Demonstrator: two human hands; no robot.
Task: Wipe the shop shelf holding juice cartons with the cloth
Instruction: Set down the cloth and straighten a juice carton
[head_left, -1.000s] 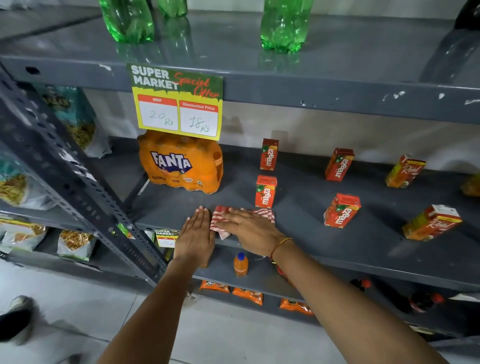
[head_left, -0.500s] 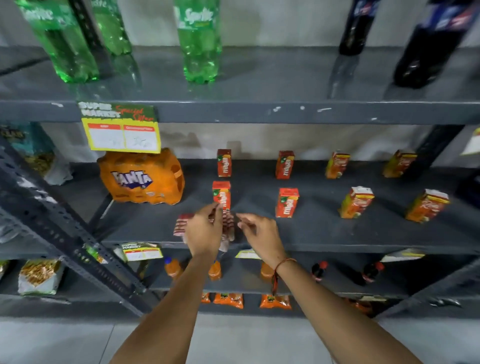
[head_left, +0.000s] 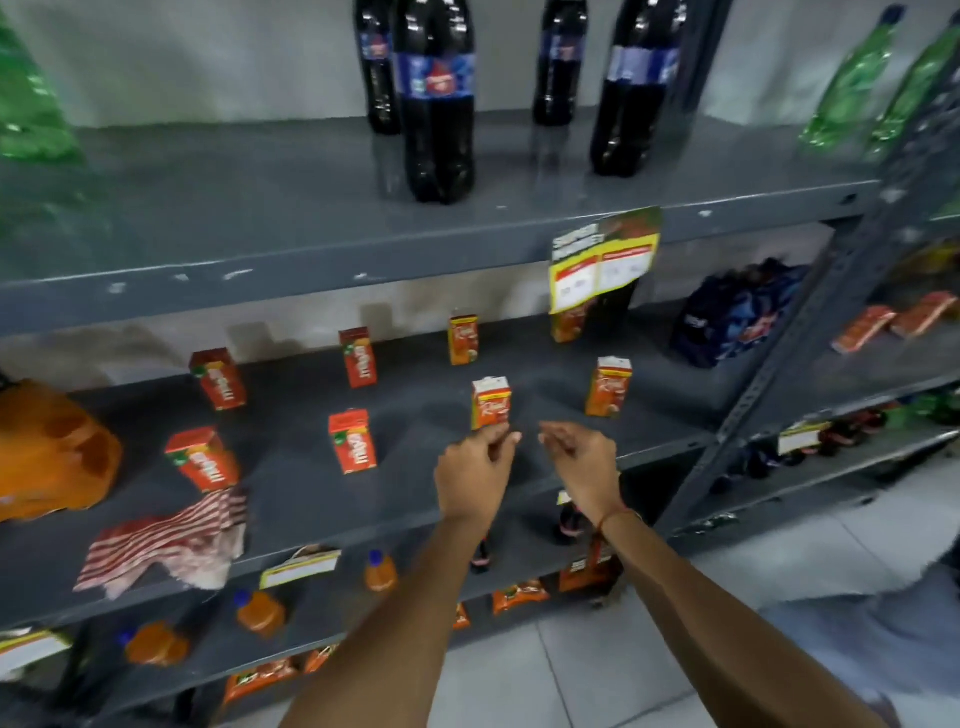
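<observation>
The grey shelf (head_left: 291, 483) holds red juice cartons (head_left: 353, 441) on the left and orange juice cartons (head_left: 608, 387) on the right, all standing apart. The red-and-white striped cloth (head_left: 161, 540) lies crumpled near the shelf's front edge at the left, with no hand on it. My left hand (head_left: 475, 467) has curled fingers whose tips touch the base of an orange carton with a white top (head_left: 491, 402); a grip is not clear. My right hand (head_left: 576, 457) hovers just to the right of it, fingers loosely bent, holding nothing.
An orange Fanta pack (head_left: 47, 452) sits at the shelf's left end and a dark blue pack (head_left: 737, 312) at its right. Cola bottles (head_left: 439, 104) and green bottles (head_left: 31, 104) stand above. A price tag (head_left: 602, 260) hangs down. A slanted post (head_left: 779, 364) stands right; small orange bottles (head_left: 260, 613) are below.
Both hands have left the cloth and moved right along the shelf to the orange cartons. The cloth stays behind at the left, and the view has swung right.
</observation>
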